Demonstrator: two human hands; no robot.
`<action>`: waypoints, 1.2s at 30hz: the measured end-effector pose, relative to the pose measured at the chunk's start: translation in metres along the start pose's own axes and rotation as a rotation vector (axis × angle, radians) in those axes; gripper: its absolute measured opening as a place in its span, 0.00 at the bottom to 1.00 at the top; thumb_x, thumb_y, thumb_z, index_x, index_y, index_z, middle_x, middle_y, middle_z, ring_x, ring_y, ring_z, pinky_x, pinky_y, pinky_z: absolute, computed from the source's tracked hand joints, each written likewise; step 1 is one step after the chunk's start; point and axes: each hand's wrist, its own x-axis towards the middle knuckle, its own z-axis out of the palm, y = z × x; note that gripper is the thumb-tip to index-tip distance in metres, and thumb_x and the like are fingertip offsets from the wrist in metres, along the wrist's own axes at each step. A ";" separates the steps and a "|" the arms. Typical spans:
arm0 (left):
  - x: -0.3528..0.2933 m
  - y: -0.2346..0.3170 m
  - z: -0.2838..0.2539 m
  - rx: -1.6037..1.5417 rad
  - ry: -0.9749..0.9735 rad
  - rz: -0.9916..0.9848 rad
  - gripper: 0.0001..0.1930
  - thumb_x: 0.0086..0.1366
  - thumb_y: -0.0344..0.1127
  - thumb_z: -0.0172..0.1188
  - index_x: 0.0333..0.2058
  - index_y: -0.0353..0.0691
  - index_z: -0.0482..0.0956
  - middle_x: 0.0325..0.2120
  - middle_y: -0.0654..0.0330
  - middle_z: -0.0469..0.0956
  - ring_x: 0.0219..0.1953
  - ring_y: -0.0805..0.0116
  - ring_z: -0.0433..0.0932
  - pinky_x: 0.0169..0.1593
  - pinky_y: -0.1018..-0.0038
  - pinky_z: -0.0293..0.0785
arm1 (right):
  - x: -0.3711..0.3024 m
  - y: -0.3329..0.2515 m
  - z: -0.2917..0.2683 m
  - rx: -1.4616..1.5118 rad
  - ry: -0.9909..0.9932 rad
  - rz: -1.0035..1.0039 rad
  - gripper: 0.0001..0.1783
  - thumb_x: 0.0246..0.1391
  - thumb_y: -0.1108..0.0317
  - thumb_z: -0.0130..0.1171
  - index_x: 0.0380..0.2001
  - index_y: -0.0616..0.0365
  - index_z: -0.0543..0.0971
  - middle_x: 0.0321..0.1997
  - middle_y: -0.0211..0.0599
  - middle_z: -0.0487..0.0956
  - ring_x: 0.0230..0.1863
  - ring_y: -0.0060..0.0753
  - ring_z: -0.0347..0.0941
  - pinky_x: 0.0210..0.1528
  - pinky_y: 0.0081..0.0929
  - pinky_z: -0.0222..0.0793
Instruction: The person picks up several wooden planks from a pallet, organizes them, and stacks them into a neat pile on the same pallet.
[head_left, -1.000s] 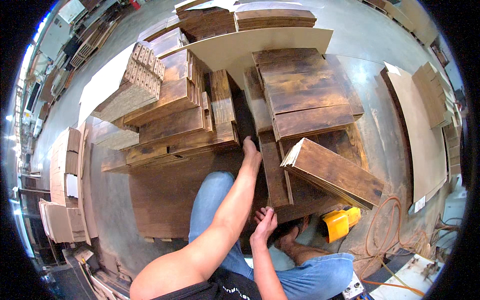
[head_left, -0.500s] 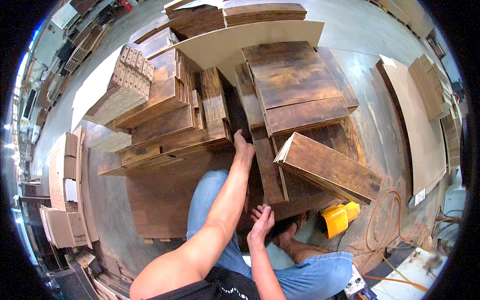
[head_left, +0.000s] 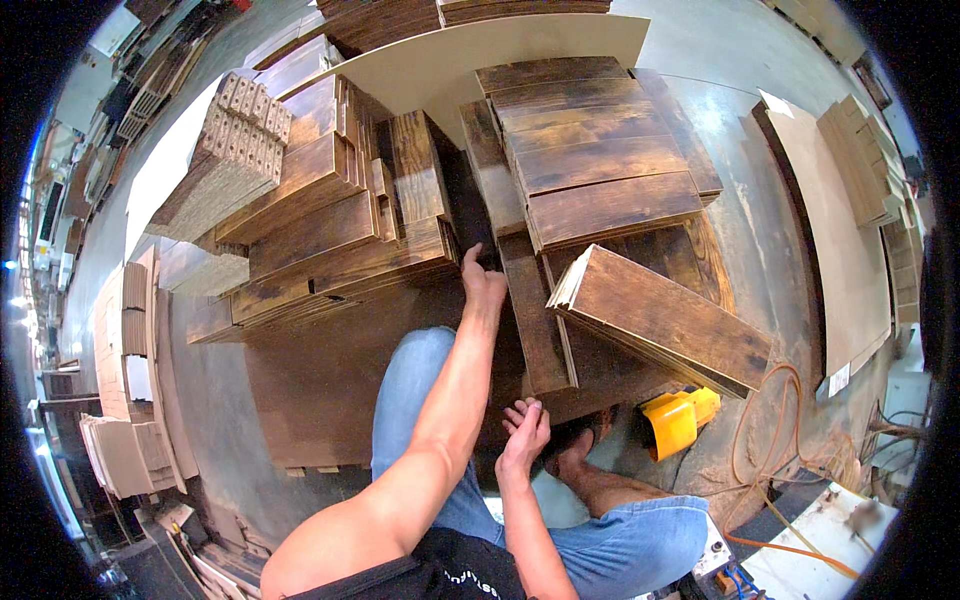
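My left hand (head_left: pixel 484 284) reaches into the dark gap between two groups of brown wooden boards. Its index finger is stretched out beside the near corner of the left board stack (head_left: pixel 390 260), and the thumb stands apart from it; the other fingers are mostly hidden. Nearer my body, my right hand (head_left: pixel 524 436) has its fingers curled at the near end of a long narrow board (head_left: pixel 535 340). Whether something small sits in those fingers cannot be made out. A slanted bundle of boards (head_left: pixel 670 315) lies to the right, below a wide board stack (head_left: pixel 600 150).
A yellow foot-pedal housing (head_left: pixel 680 420) stands on the floor near my foot, with an orange hose (head_left: pixel 740 460) coiled to its right. At the left rises a block of drilled pieces (head_left: pixel 230 150). Pale flat panels (head_left: pixel 830 240) lie far right. Behind the stacks runs a long beige sheet (head_left: pixel 420 75).
The view has tilted, so the stacks sit a little higher in the picture. My left thumb now shows apart from the index finger. The right hand stays near the board end, fingers still curled.
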 end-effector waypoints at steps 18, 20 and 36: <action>0.026 0.002 -0.020 -0.055 -0.059 0.038 0.14 0.57 0.35 0.53 0.41 0.37 0.73 0.41 0.56 0.76 0.43 0.54 0.73 0.52 0.53 0.67 | 0.004 0.006 0.001 -0.035 -0.003 0.016 0.22 0.62 0.53 0.43 0.44 0.63 0.70 0.41 0.42 0.75 0.38 0.33 0.74 0.37 0.25 0.68; 0.028 -0.001 -0.026 -0.032 -0.050 0.067 0.13 0.57 0.34 0.53 0.40 0.36 0.72 0.40 0.55 0.76 0.43 0.54 0.73 0.52 0.54 0.68 | 0.002 0.006 -0.001 -0.048 -0.010 0.008 0.21 0.62 0.53 0.43 0.44 0.62 0.70 0.41 0.42 0.75 0.37 0.32 0.74 0.37 0.25 0.68; 0.038 0.000 -0.018 -0.053 -0.002 0.148 0.12 0.60 0.38 0.50 0.38 0.38 0.73 0.37 0.55 0.76 0.38 0.56 0.75 0.44 0.58 0.73 | 0.004 0.008 -0.003 -0.102 -0.014 -0.009 0.22 0.62 0.53 0.42 0.45 0.63 0.69 0.41 0.44 0.75 0.37 0.33 0.74 0.37 0.27 0.69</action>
